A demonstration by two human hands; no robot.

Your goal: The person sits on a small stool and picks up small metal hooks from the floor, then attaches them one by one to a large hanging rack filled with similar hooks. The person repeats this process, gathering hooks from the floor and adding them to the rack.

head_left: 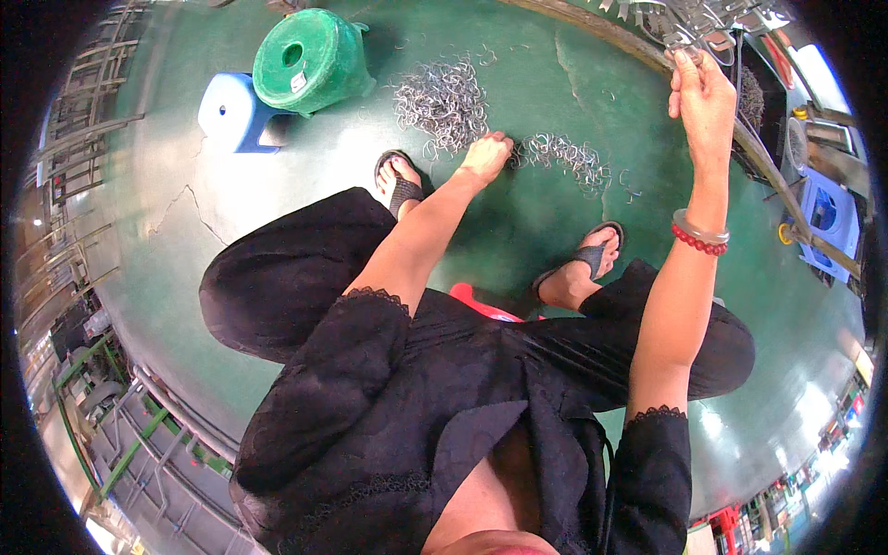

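Observation:
My left hand (487, 157) is low over the floor, its fingers curled closed, between a large pile of curved metal hooks (442, 104) and a smaller scatter of similar hooks (564, 159). Whatever those fingers hold, if anything, is hidden. Raised at the upper right, my right hand (705, 92) has its thumb and fingers pinched together on a small metal hook (683, 52). It is up against a rack (638, 11) hung with many shiny metal pieces. The exact outline of the pinched piece is hard to make out.
A green round stool (310, 60) stands beside a light blue plastic stool (227, 113) at the upper left. A wooden bar (777, 176) runs along the right, with a blue plastic stool (826, 222) beyond it. A red plastic seat (481, 303) shows beneath me.

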